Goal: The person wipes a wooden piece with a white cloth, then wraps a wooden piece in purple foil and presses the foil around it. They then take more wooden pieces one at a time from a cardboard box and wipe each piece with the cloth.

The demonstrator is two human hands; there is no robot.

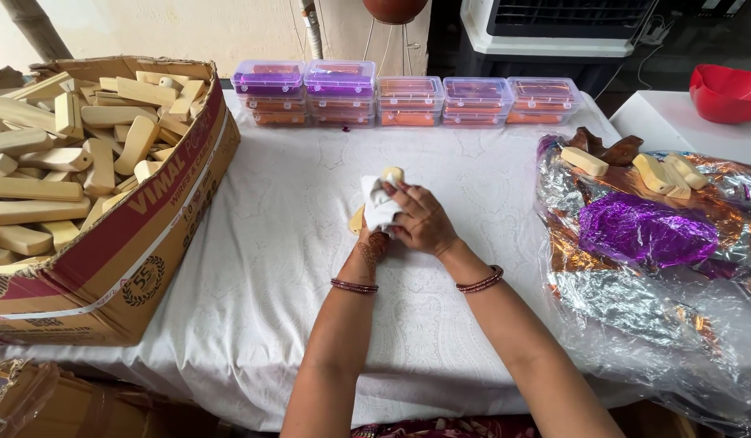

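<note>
Gripping wooden piece [389, 174] in cloth [379, 204], both hands closed | white tablecloth [278, 243] | cardboard box [140, 243] left

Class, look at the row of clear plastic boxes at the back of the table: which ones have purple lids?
The two leftmost boxes, the first purple-lidded box and the second purple-lidded box. The other three boxes to their right show orange through clear lids.

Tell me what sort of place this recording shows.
Probably a small home workshop for finishing wooden pieces by hand. A cardboard box is heaped with pale wooden pieces, lidded plastic boxes line the cloth-covered table, and the right hand presses a white cloth on one piece.
</note>
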